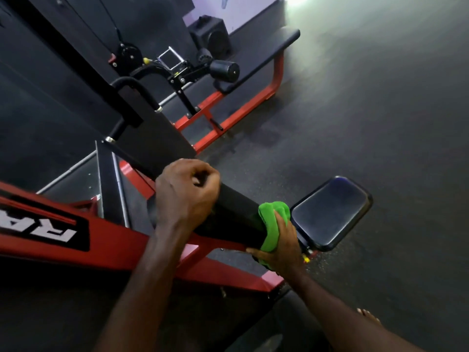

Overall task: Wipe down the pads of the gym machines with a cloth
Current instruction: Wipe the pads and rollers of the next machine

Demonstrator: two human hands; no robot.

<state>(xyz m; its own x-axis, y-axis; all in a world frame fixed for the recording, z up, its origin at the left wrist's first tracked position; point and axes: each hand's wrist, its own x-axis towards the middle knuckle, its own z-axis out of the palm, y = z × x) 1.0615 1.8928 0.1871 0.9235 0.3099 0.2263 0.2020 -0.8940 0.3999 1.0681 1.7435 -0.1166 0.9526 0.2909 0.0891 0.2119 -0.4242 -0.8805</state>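
Right now the right hand grips a bunched green cloth, fingers curled round it, and presses it against the lower end of a long black pad that runs diagonally up and away on the near machine. Just above it, the left hand sits curled over the top edge of the same pad, thumb and fingers closed as if bracing it; whether it truly clamps the pad or only rests there in a loose fist is hard to tell. A red frame with white lettering passes beneath both forearms, and a small black seat pad lies just beyond the cloth, near but apart from it. Farther off stand a flat bench on red legs and a roller pad, all on dark rubber flooring.

Judging from this, the wipe is partway along the long pad. The cloth is wadded, so only a small patch touches the surface and strips could be missed. The bracing hand covers part of the pad, which may go unwiped. The seat, bench and roller look untouched and could be forgotten.
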